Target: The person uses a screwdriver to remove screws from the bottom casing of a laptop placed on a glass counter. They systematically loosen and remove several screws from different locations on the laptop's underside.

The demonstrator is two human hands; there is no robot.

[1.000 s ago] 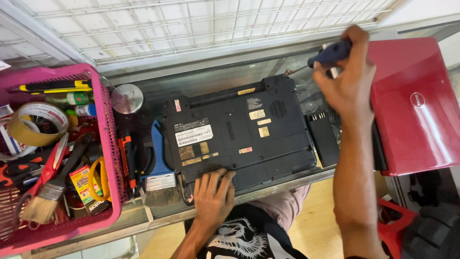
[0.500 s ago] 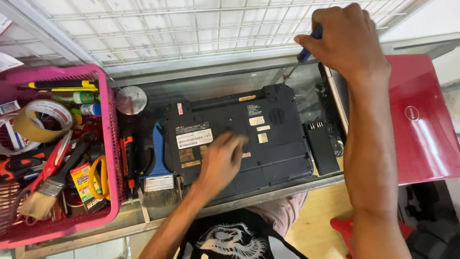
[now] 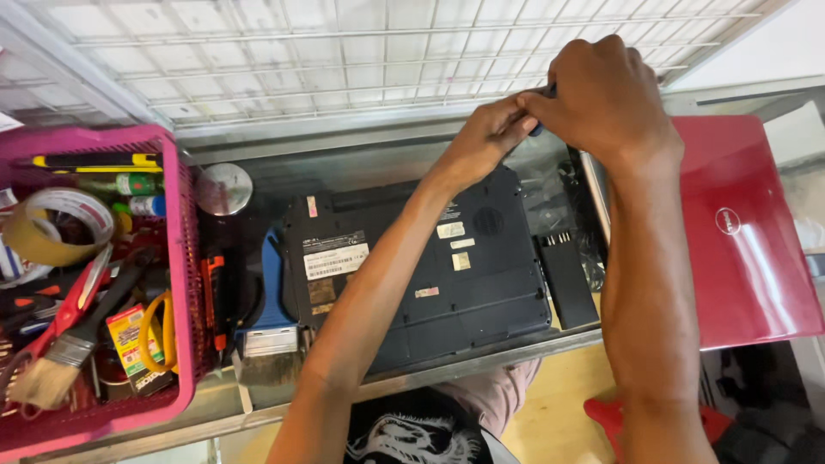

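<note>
left hand [image 3: 485, 137] lifted off the laptop [image 3: 421, 266] since half a second back, now up at the far right corner, fingertips pinched against the small dark tool [image 3: 540, 129] poking out of the right hand [image 3: 606, 99]. right hand closed in a fist round that tool, hardly moved from its earlier spot, only the tip showing; cannot tell what kind of tool. a second ago held lower and nearer the red laptop [image 3: 743, 232], with the left palm pressing the near edge of the black one. so: bracing dropped, both hands now busy with the tool itself, above the bench [image 3: 387, 163] just past the laptop's far edge.

laptop lying bottom up, unmoved across all three views, stickers facing up, black battery [image 3: 567, 279] just beside its right edge. pink basket [image 3: 176, 258] at left with tape roll [image 3: 60, 228], brush [image 3: 51, 365], red scissors [image 3: 69, 309]. blue scraper [image 3: 271, 301] between basket and laptop. round metal lid [image 3: 223, 189] near the basket's far corner.
</note>
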